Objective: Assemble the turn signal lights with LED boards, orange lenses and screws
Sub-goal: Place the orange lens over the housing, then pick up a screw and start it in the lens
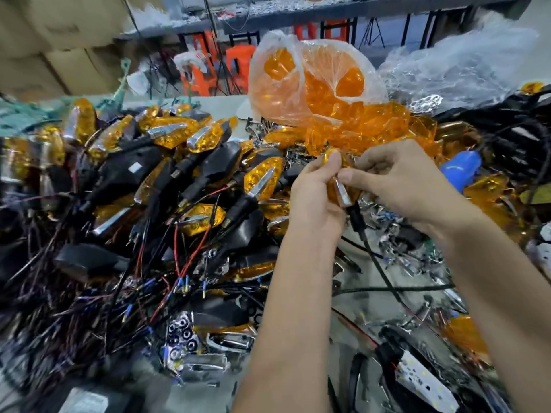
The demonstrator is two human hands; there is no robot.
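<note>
Handling: the turn signal light (343,186) under assembly is a small moulded part, judged light and rigid, with a glossy orange lens and a chrome spine that are likely slippery and prone to scratching. Grip is best taken on the lens edges and the black stem, not on the trailing black lead (378,263), which would flex and could strain its joint.

Location: the unit is held above the worktop (223,107), in front of the bag of orange lenses (313,81) and to the right of the pile of finished lights (179,174).

Hand state: the left hand (316,192) wraps its fingers (332,162) round the left side of the lens, thumb on top. The right hand (396,180) pinches the right side, thumb tip pressed near the chrome spine.

Orientation: the long axis runs roughly away from the person and slightly left. The chrome point and stem face the person; the broad lens end faces the bag. The lead hangs from the stem down toward the worktop.

Whether the lens is fully seated cannot be told.
</note>
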